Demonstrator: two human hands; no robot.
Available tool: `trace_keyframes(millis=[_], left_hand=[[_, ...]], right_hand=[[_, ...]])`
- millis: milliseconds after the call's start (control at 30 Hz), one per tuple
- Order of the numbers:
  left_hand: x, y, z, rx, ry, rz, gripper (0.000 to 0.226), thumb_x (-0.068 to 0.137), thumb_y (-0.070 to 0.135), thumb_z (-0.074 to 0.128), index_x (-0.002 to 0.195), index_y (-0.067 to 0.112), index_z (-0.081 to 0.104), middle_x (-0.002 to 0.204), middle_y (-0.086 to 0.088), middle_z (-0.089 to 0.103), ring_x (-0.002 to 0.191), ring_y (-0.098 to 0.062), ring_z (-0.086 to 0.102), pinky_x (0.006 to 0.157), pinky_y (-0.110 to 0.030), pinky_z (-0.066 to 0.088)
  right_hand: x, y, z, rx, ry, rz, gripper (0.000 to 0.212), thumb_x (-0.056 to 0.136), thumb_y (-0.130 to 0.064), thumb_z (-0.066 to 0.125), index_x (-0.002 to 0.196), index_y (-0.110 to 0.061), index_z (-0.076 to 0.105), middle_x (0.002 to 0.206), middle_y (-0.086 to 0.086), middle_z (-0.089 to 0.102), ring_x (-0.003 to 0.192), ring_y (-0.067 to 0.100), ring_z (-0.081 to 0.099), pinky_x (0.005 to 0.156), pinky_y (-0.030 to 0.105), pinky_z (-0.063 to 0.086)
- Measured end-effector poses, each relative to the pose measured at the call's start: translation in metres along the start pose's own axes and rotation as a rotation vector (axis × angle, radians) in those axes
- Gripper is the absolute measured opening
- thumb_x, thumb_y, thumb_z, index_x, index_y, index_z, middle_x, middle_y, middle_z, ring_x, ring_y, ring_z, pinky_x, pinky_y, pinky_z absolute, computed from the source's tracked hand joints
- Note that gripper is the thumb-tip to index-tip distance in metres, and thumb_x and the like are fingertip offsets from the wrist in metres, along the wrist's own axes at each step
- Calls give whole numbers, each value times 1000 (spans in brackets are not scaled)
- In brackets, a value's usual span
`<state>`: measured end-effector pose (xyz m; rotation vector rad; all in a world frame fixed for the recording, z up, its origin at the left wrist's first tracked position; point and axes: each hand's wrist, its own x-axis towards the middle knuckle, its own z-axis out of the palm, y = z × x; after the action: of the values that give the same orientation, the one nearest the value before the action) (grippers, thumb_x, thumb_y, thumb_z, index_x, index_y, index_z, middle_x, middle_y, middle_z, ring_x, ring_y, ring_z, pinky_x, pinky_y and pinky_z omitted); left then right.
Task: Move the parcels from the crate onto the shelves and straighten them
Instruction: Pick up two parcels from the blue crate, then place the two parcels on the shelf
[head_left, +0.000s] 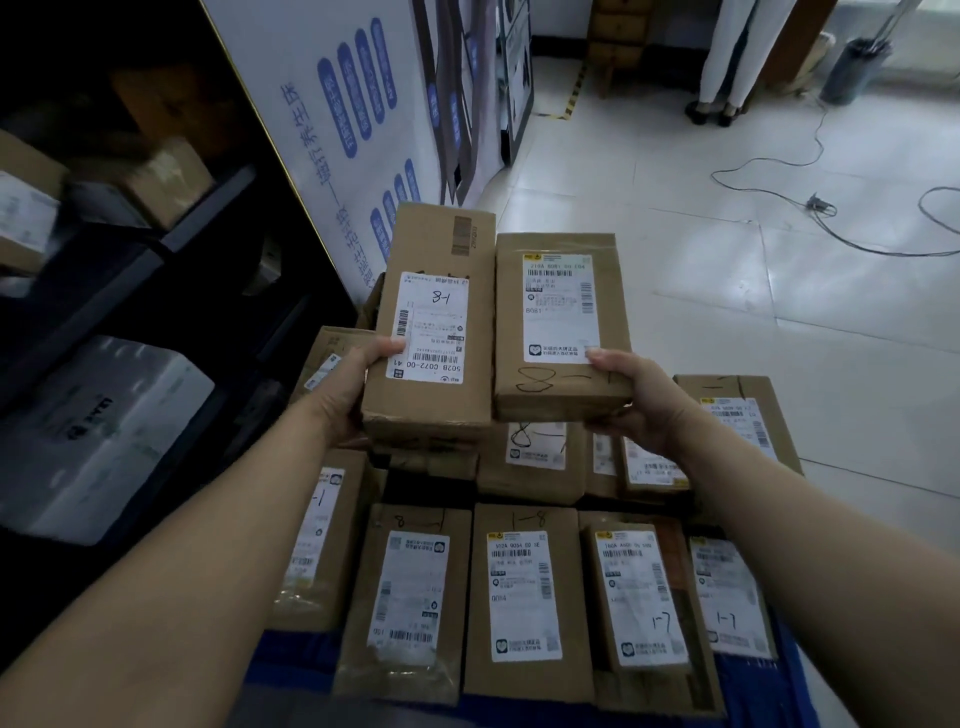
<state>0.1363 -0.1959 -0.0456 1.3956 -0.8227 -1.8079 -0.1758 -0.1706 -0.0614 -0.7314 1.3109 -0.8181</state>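
Pale tiled floor (779, 322) fills the rt side of the room, and a dark shelving unit (156, 260) runs down the left. It already has brown boxes (166, 176) on an upper level and a big white wrapped bundle (104, 431) lower down. A white board w/ blue lettering (291, 130) leans betw. shelves and floor. Directly below the person is the blue crate (291, 660), packed w/ brown cardboard parcels (524, 597) lying flat, labels up, in approx. two rows, some w/ handwritten nos. like 1-7 and 1-8. Held above the crate, side by side w/ long edges just about touching, are two more parcels, neither on the shelves yet. The left parcel (436, 322) has a white label marked 8-1 and sits a bit higher at the far end. The right parcel (561, 322) has a taller label and 8-1 scrawled on the cardboard near its near edge. Left hand (348, 384) grips the left parcel at its near-left corner, thumb on top across the label edge, fingers curled underneath. Right hand (639, 400) holds the right parcel at its near-right corner the same way, thumb pressing by the label's corner, fingers wrapped under. Far back, someone's legs in white trousers (727, 57) stand by the wall, and a thin grey cable (779, 208) snakes over the tiles.
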Motion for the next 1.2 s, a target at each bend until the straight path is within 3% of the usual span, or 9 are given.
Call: trace_keyframes(millis=[67,167,333,467,600,767,967,1067,1200], left_hand=[[-25,18,5,-16,22,33,30,87,33,56,108,13,66,107,-12,72,89,-23,70,90,-39,51],[-70,43,9,-48,75,104,26,91,30,50,104,13,66,98,-9,74,85,-21,70,89,-38,50],[-162,64,-1,-125,201,224,31,89,29,51,112,12,63,107,-12,72,91,-23,70,85,-36,55],[-250,55,-10,-184,368,335,35,90,30,51,118,14,61,111,-11,71,96,-23,69,84,-34,56],[-342,21,-12,-231,570,424,34,91,29,50,120,15,61,114,-10,70,101,-24,68,93,-37,50],[-471,-41,-7,-339,840,507,27,93,27,48,112,16,63,111,-10,71,99,-24,68,92,-37,51],[-626,-142,12,-509,1221,556,27,91,29,51,110,17,65,110,-9,72,97,-23,69,89,-37,52],[-699,-199,31,-631,1408,581,24,91,28,52,107,17,66,109,-10,72,99,-25,68,95,-40,48],[-790,-275,65,-752,1604,627,19,91,27,52,102,17,65,96,-6,75,84,-20,72,87,-37,52]], right_hand=[[-12,-23,8,16,-33,-31,85,55,-48,78,129,-15,52,127,18,59,102,30,60,75,40,55],[-30,-54,23,-26,-84,-77,84,54,-47,78,129,-17,53,126,16,62,108,33,61,80,43,55],[-59,-95,68,-58,-261,-117,82,59,-39,77,132,-16,49,123,14,65,98,28,65,71,40,57],[-88,-110,112,-106,-458,-117,76,64,-35,75,134,-17,49,122,16,64,106,33,63,86,49,54],[-129,-109,165,-239,-653,-129,83,60,-39,76,134,-14,50,103,11,64,84,26,61,67,35,51],[-196,-81,252,-322,-892,-110,39,79,-30,68,116,-27,57,106,6,67,92,26,64,79,48,53],[-317,-10,358,-523,-1197,-80,65,70,-38,73,130,-30,52,123,3,63,110,26,60,77,43,54],[-389,40,401,-613,-1362,-59,60,78,-35,70,133,-29,49,125,3,60,113,25,57,79,44,53],[-494,114,443,-706,-1563,-13,51,85,-30,65,133,-28,48,124,2,58,112,24,55,83,46,51]])
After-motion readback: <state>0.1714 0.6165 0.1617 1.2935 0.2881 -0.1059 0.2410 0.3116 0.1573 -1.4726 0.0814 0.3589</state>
